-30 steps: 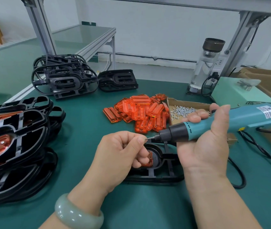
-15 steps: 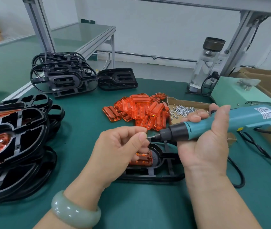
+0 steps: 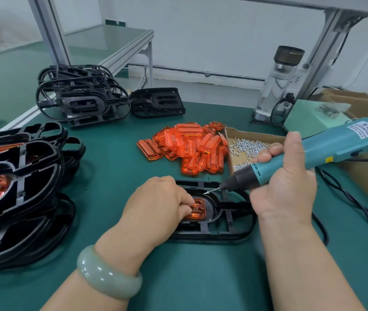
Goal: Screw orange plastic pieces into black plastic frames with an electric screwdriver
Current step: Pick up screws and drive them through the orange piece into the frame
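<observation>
A black plastic frame point(image 3: 225, 232) lies flat on the green mat in front of me, with an orange piece point(image 3: 197, 211) seated in its oval recess. My left hand point(image 3: 158, 203) rests on the frame, fingers curled and pressing the orange piece's left side. My right hand point(image 3: 284, 187) grips a teal electric screwdriver point(image 3: 326, 153), tilted down to the left. A small screw sits on its bit tip point(image 3: 210, 191), just above the frame's rim near the orange piece's top right.
A pile of orange pieces point(image 3: 192, 149) and a cardboard tray of screws point(image 3: 246, 147) lie behind the frame. Stacked black frames point(image 3: 82, 97) stand far left; frames with orange inserts point(image 3: 14, 189) pile at near left. A glass bottle point(image 3: 279, 81), a green box point(image 3: 311, 117) and cables lie right.
My left hand dropped from the bit tip, leaving a screw on it, down onto the orange piece in the frame. The screwdriver tip tilted down toward the frame.
</observation>
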`<state>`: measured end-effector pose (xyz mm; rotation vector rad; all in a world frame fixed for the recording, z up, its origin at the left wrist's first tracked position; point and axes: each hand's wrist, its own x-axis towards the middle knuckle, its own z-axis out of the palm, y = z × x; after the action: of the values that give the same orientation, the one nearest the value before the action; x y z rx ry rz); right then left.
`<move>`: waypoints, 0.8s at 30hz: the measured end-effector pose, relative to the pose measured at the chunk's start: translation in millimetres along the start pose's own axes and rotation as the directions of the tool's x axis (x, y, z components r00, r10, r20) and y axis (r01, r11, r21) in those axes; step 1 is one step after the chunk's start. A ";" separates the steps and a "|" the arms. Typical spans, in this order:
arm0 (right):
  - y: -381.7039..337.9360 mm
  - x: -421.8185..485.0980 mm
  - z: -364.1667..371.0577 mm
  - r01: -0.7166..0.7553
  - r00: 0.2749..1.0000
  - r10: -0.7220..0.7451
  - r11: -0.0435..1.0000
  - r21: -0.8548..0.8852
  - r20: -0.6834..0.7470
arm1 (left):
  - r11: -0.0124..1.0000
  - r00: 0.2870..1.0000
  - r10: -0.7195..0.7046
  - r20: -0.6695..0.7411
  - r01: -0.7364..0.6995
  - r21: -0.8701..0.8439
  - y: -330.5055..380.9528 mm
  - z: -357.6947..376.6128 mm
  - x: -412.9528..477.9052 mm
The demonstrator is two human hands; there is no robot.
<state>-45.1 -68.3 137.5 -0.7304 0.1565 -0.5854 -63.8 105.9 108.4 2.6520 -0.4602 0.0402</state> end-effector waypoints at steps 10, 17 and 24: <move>-0.4 2.9 -5.4 0.030 0.995 -0.022 0.997 -0.076 0.101 | 1.000 1.000 -0.015 0.026 0.015 -0.014 -0.7 3.9 -1.9; 2.5 0.7 -3.8 0.021 0.984 -0.003 0.995 -0.101 0.178 | 0.999 1.000 -0.024 0.002 0.024 -0.043 -1.4 6.2 -2.9; 4.0 -3.4 0.4 0.079 0.964 -0.035 0.984 -0.157 0.265 | 0.997 0.999 -0.028 -0.022 0.027 -0.071 -2.2 7.0 -3.7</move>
<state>-46.0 -63.8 135.0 -0.9699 -0.0624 -0.5290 -66.9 105.8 100.8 2.5853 -0.4102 0.0453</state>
